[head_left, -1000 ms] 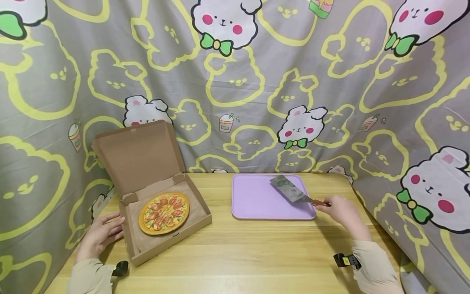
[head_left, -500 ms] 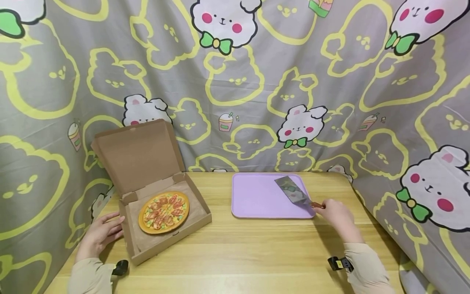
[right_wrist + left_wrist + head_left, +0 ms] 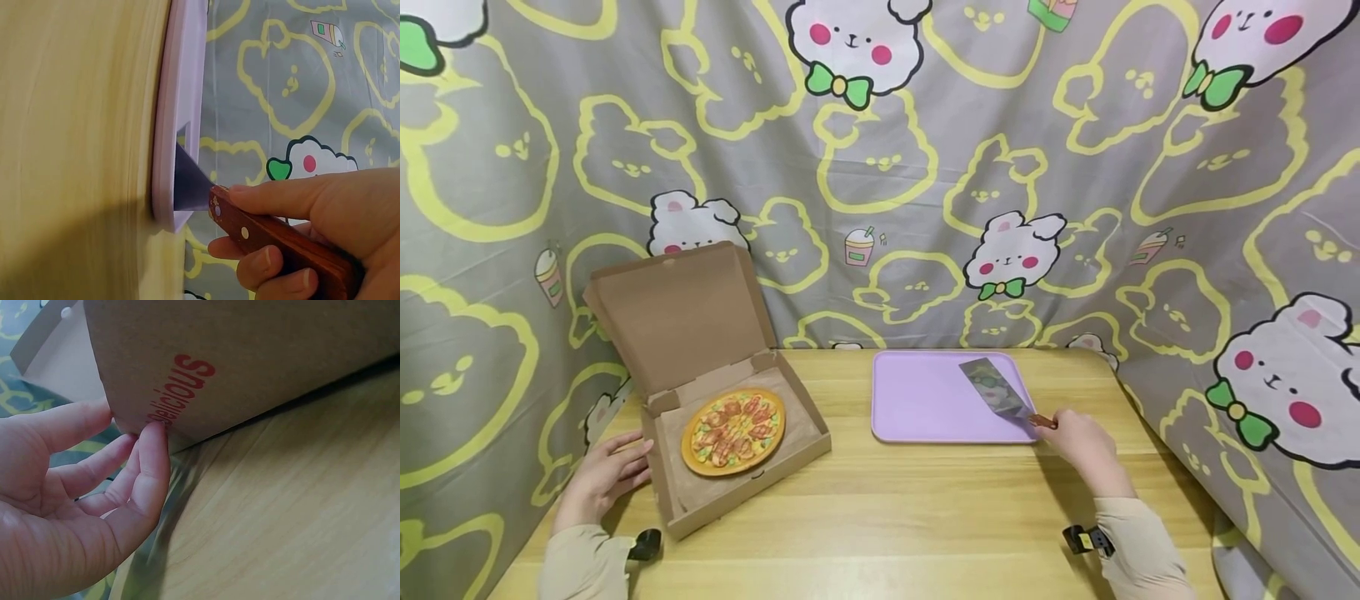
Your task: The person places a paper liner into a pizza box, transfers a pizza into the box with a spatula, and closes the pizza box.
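Observation:
In the head view an open cardboard pizza box (image 3: 763, 485) stands at the left, a round toy-like pizza (image 3: 733, 433) lying inside on brown paper. The fingertips of my left hand (image 3: 604, 479) touch the box's left side; in the left wrist view they rest beside red "Delicious" lettering (image 3: 187, 387), the fingers loosely bent. My right hand (image 3: 1081, 450) grips the wooden handle of a spatula (image 3: 994, 387). Its flat metal blade lies over the right part of a lilac tray (image 3: 913, 404). The right wrist view shows the handle (image 3: 275, 240) in the curled fingers, thumb along its top.
The box lid (image 3: 688, 312) stands raised, leaning back near the patterned grey curtain (image 3: 883, 183) that encloses the table. The wooden table (image 3: 910, 508) stretches in front of the box and tray. A black wrist camera (image 3: 1086, 539) sits below the right hand.
My right hand has moved slightly left and the spatula has turned a little, its blade now pointing more away from me over the tray. The left hand and the box have stayed put.

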A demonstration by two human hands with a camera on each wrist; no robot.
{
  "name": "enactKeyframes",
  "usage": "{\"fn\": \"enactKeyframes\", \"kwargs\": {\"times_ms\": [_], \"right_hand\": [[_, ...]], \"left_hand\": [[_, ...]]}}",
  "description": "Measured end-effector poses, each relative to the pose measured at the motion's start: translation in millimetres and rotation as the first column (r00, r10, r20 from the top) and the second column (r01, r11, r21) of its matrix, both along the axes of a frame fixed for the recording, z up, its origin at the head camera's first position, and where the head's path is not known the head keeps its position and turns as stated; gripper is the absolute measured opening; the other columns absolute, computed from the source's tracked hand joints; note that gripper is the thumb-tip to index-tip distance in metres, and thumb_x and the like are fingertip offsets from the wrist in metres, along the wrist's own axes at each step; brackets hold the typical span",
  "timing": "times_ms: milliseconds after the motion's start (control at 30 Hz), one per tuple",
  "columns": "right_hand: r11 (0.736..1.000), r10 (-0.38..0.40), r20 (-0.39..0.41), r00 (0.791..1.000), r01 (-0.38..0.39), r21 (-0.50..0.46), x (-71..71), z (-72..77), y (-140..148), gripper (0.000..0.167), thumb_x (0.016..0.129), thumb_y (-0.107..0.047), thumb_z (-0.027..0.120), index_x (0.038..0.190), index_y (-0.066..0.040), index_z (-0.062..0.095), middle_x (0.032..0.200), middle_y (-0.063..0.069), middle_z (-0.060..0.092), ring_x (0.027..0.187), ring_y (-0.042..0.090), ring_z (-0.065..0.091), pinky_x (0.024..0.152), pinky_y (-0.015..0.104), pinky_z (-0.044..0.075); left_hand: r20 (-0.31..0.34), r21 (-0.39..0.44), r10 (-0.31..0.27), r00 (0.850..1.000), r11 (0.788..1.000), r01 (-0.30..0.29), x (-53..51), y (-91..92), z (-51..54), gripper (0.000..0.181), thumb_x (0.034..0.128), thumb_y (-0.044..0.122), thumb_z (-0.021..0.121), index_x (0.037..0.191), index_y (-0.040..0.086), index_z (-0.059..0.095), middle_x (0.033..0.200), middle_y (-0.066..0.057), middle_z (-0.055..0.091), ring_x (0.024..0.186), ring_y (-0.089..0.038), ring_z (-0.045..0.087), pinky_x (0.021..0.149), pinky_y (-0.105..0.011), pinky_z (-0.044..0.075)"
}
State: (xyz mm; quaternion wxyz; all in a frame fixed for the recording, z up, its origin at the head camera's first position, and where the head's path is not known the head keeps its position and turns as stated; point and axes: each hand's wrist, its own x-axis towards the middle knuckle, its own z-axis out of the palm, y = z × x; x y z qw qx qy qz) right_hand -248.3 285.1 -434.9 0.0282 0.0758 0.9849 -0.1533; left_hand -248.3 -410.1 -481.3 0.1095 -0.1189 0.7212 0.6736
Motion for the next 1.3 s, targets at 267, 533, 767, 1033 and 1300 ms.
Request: {"fn": "enactKeyframes", "kwargs": {"times_ms": [267,533,767,1033,1300], "right_hand": [[1.0,0.011,0.002,1.0,-0.011,-0.018,0.9,-0.8,2,0.032,0.091,-0.039,0.06,0.081,-0.008,0.06,0.071,0.007,0.056,0.064,0.023,0.05,0.05,0.034,0.034],[0.999,0.027,-0.004,1.0,-0.028,-0.029,2.7,2.8,4,0.033,0.091,-0.039,0.06,0.082,-0.007,0.062,0.071,0.007,0.057,0.063,0.022,0.05,0.051,0.032,0.034],[0.998,0.052,-0.013,0.999,-0.052,-0.039,1.8,7.6,7,0.037,0.092,-0.038,0.06,0.087,-0.002,0.066,0.074,0.01,0.063,0.065,0.023,0.053,0.053,0.033,0.037],[0.998,0.066,-0.064,0.996,-0.067,-0.019,3.6,18.1,11,0.046,0.092,-0.04,0.058,0.106,0.003,0.067,0.099,0.025,0.069,0.082,0.034,0.064,0.064,0.046,0.049],[0.997,0.079,-0.168,0.982,-0.082,-0.006,9.1,31.8,2,0.05,0.095,-0.038,0.055,0.114,0.007,0.063,0.104,0.028,0.068,0.091,0.044,0.065,0.074,0.055,0.052]], "left_hand": [[0.011,0.004,0.004,1.0,1.0,-0.004,-1.3,-1.2,-0.7,0.086,0.0991,0.026,0.057,0.153,-0.005,-0.002,0.088,0.02,0.064,0.085,0.004,0.064,0.077,-0.021,0.057],[0.007,0.015,0.004,1.0,1.0,-0.004,-1.3,-1.3,-0.7,0.086,0.0986,0.027,0.057,0.153,-0.006,-0.001,0.088,0.02,0.065,0.085,0.003,0.064,0.078,-0.021,0.057],[0.008,0.014,0.002,1.0,1.0,-0.003,-0.4,-1.5,-1.2,0.084,0.0988,0.027,0.057,0.153,-0.006,0.001,0.088,0.02,0.064,0.085,0.003,0.064,0.078,-0.021,0.057],[0.018,0.016,0.004,1.0,1.0,-0.005,-0.6,-1.5,-0.4,0.085,0.0986,0.027,0.057,0.153,-0.005,0.0,0.089,0.02,0.064,0.085,0.003,0.064,0.078,-0.021,0.057],[0.02,0.033,0.017,1.0,0.999,-0.017,0.7,-0.6,3.8,0.076,0.0985,0.026,0.058,0.152,-0.003,0.011,0.088,0.017,0.067,0.085,0.0,0.066,0.077,-0.023,0.058]]}}
